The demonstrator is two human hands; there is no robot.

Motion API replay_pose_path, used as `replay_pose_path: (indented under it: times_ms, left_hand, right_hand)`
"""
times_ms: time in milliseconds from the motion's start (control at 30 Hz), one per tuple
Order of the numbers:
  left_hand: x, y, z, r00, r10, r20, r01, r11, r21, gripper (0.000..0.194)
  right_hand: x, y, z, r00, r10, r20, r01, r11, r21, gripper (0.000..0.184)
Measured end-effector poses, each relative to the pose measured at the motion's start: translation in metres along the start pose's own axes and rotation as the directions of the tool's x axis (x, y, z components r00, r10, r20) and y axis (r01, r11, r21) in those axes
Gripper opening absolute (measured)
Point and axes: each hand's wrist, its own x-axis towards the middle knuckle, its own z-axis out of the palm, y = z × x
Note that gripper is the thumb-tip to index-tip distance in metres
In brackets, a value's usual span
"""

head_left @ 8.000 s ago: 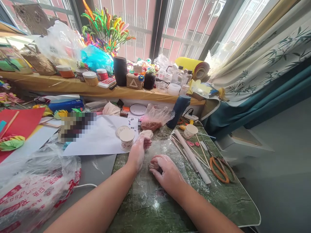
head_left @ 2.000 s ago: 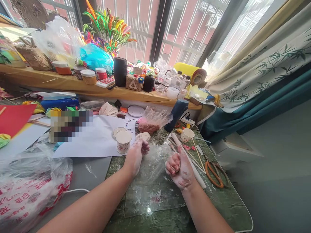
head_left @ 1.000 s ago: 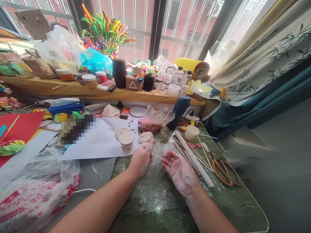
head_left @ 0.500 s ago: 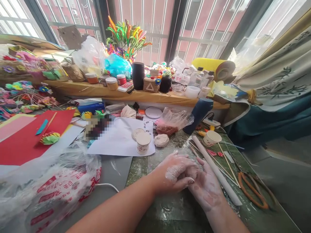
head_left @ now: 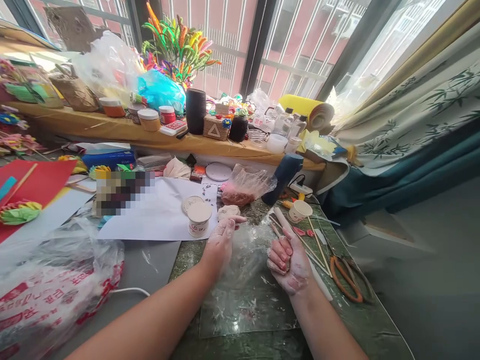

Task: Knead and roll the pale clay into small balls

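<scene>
Green table (head_left: 362,320) is underneath. Left hand (head_left: 220,244) pokes its fingers out, near the pale lump (head_left: 228,212) at twelve o'clock. Right hand (head_left: 288,262) is curled; can't tell what's inside.

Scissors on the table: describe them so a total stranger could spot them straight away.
Find the dark green table, then follow its right-hand edge. Just inside it, beyond the white rod and the thin pale sticks, lie the scissors, blades towards the windowsill. Their large, looped orange-brown handles set them apart from the straight pieces nearby.
</scene>
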Motion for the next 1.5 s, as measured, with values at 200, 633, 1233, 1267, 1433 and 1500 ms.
replay_pose_path:
  times_ms: [200,633,1233,1267,1433,1500]
  left_hand:
    - [-0.001,0.000,0.002,0.999,0.016,0.029,-0.017,0.999,0.042,0.037]
    - [0.006,0.019,0.006,0.935,-0.354,-0.002,0.354,0.935,0.008,0.052]
    - [-0.010,0.024,0.001,0.849,0.203,0.489,-0.323,0.930,0.175,0.045]
    - [-0.010,0.023,0.002,0.881,0.207,0.426,-0.296,0.942,0.155,0.046]
    - [-0.004,0.016,0.003,0.980,0.100,0.174,-0.112,0.992,0.062,0.047]
    - [-0.002,0.012,0.003,0.990,0.043,0.137,-0.045,0.999,0.011,0.047]
  right_hand:
    - [-0.006,0.011,0.016,0.983,-0.173,-0.062,0.154,0.960,-0.235,0.039]
    - [-0.004,0.005,0.004,0.993,-0.109,-0.033,0.096,0.955,-0.281,0.020]
    - [-0.011,0.019,0.027,0.986,0.145,-0.088,-0.125,0.973,0.194,0.030]
    - [-0.008,0.016,0.025,0.982,0.139,-0.125,-0.114,0.975,0.190,0.030]
    - [0.002,0.007,0.019,0.998,0.031,-0.058,-0.023,0.989,0.143,0.050]
    - [0.002,0.002,0.019,0.999,-0.033,0.029,0.031,0.997,0.070,0.057]
